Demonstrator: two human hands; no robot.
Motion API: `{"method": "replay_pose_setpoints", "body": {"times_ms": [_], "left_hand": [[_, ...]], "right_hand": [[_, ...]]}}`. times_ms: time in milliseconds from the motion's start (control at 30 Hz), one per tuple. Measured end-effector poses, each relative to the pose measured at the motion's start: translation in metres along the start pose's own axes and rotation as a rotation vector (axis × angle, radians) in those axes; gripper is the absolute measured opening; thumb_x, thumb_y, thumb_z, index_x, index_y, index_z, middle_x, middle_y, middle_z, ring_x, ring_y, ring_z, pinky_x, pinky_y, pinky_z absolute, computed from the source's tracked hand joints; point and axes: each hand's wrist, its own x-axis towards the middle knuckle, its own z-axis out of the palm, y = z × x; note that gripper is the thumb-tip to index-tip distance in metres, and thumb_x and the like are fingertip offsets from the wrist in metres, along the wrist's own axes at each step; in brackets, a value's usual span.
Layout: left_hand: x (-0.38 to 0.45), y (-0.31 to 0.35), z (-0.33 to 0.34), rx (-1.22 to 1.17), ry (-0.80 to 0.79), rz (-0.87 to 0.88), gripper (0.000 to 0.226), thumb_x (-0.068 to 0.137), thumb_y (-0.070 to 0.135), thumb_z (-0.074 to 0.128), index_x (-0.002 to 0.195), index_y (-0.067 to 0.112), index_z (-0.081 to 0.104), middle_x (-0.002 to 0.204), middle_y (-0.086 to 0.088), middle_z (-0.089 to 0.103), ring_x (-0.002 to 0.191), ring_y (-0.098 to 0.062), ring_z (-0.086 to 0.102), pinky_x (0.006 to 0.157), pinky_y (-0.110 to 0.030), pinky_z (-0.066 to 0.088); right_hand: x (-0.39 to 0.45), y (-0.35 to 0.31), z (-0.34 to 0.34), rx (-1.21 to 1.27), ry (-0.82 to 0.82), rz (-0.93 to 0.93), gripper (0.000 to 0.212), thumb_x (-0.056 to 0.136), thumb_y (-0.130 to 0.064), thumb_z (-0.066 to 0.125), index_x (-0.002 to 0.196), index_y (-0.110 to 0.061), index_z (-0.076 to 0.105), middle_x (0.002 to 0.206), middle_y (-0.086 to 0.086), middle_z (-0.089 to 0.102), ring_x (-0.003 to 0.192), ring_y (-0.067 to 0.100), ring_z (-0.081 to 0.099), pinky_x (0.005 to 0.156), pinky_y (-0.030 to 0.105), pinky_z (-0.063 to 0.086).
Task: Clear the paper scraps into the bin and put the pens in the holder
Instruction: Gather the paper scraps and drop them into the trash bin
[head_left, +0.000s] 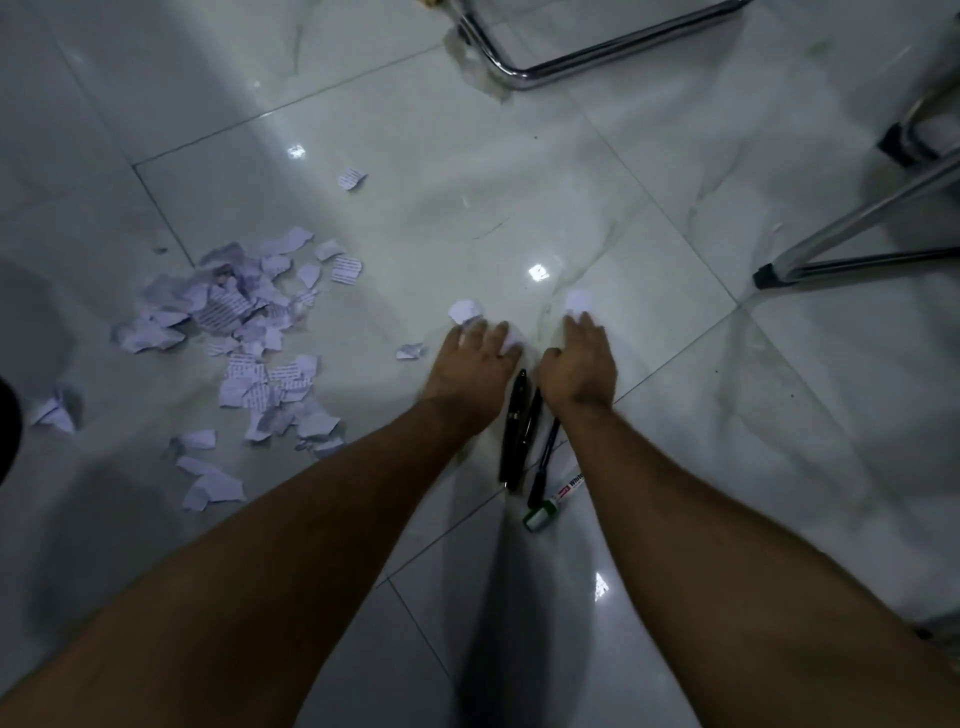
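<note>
Both palms press flat, fingers spread, gripping nothing: your left hand (475, 358) covers a scrap (511, 340), your right hand (579, 361) touches another (578, 300). Floor (519, 182); main scrap pile (244, 322) well left; pens (519, 431) between your wrists; marker (553, 501).

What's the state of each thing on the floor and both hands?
Left hand: palm down, fingers over a paper scrap.
Right hand: palm down, fingers touching a scrap.
Paper scrap pile: torn, scattered on the floor.
Black pens: lying between the wrists.
Whiteboard marker: lying flat, capped.
</note>
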Motion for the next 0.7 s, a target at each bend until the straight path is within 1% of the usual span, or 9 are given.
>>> {"method": "replay_pose_setpoints", "body": {"times_ms": [67,133,200,267,333,400,500,600,700], "left_hand": [[-0.004,-0.008,-0.005,0.022,-0.012,-0.088,0.055,0.094,0.021,0.032,0.149,0.013,0.032,0.158,-0.018,0.022,0.143,-0.041,0.023,0.116,-0.053,0.02],[-0.007,-0.008,-0.01,0.011,0.019,-0.128,0.055,0.094,0.02,0.035,0.148,0.011,0.034,0.158,-0.02,0.024,0.143,-0.04,0.024,0.115,-0.052,0.02],[-0.007,-0.003,-0.012,-0.034,0.028,-0.08,0.057,0.092,0.017,0.039,0.149,0.012,0.033,0.157,-0.02,0.025,0.144,-0.038,0.025,0.116,-0.05,0.021],[-0.008,-0.001,-0.008,-0.028,0.007,0.008,0.056,0.093,0.016,0.042,0.149,0.014,0.033,0.158,-0.017,0.024,0.145,-0.034,0.024,0.118,-0.047,0.02],[-0.013,-0.005,-0.007,-0.041,-0.011,0.001,0.053,0.095,0.02,0.04,0.148,0.016,0.034,0.158,-0.014,0.025,0.145,-0.033,0.024,0.119,-0.048,0.019],[-0.02,-0.016,-0.007,-0.084,0.017,-0.091,0.051,0.098,0.027,0.039,0.148,0.018,0.035,0.158,-0.011,0.028,0.146,-0.03,0.024,0.12,-0.046,0.015],[-0.034,-0.032,-0.004,-0.109,0.045,-0.173,0.053,0.099,0.033,0.04,0.149,0.018,0.034,0.157,-0.008,0.032,0.146,-0.026,0.026,0.121,-0.042,0.011],[-0.042,-0.033,-0.003,-0.16,0.083,-0.178,0.051,0.099,0.029,0.04,0.148,0.014,0.036,0.155,-0.011,0.035,0.145,-0.026,0.029,0.121,-0.04,0.012],[-0.035,-0.022,-0.001,-0.177,0.093,-0.104,0.055,0.094,0.016,0.042,0.148,0.012,0.035,0.156,-0.012,0.033,0.145,-0.028,0.028,0.12,-0.04,0.016]], "right_hand": [[-0.006,-0.008,0.007,0.094,-0.003,-0.199,0.051,0.09,-0.011,0.053,0.14,-0.008,0.052,0.149,0.014,0.047,0.139,0.036,0.041,0.116,0.04,0.03],[-0.01,-0.015,0.006,0.24,0.053,-0.287,0.047,0.089,-0.007,0.053,0.136,-0.008,0.057,0.14,0.012,0.057,0.131,0.03,0.052,0.114,0.033,0.034],[-0.01,-0.016,0.002,0.334,0.171,-0.187,0.046,0.089,-0.006,0.053,0.134,-0.011,0.059,0.135,0.007,0.062,0.125,0.025,0.056,0.109,0.031,0.041],[-0.009,-0.015,0.001,0.269,0.201,-0.044,0.045,0.087,-0.006,0.054,0.132,-0.008,0.059,0.135,0.012,0.061,0.125,0.032,0.055,0.107,0.038,0.042],[-0.011,-0.022,0.007,0.109,0.068,-0.133,0.046,0.088,-0.01,0.057,0.134,-0.007,0.057,0.143,0.015,0.053,0.135,0.037,0.045,0.112,0.042,0.036],[-0.014,-0.039,0.017,0.073,-0.08,-0.27,0.044,0.094,-0.017,0.055,0.137,-0.009,0.055,0.15,0.012,0.045,0.144,0.032,0.034,0.119,0.04,0.027],[-0.025,-0.063,0.022,0.2,-0.147,-0.327,0.038,0.097,-0.018,0.053,0.133,-0.01,0.06,0.143,0.01,0.054,0.14,0.027,0.042,0.116,0.034,0.03],[-0.031,-0.062,0.02,0.242,0.057,-0.366,0.034,0.088,-0.018,0.059,0.121,-0.009,0.068,0.122,0.01,0.069,0.116,0.026,0.062,0.103,0.038,0.048],[0.0,-0.042,0.005,0.025,0.222,-0.211,0.054,0.08,-0.023,0.061,0.132,-0.01,0.058,0.138,0.016,0.056,0.131,0.035,0.049,0.107,0.046,0.041]]}}
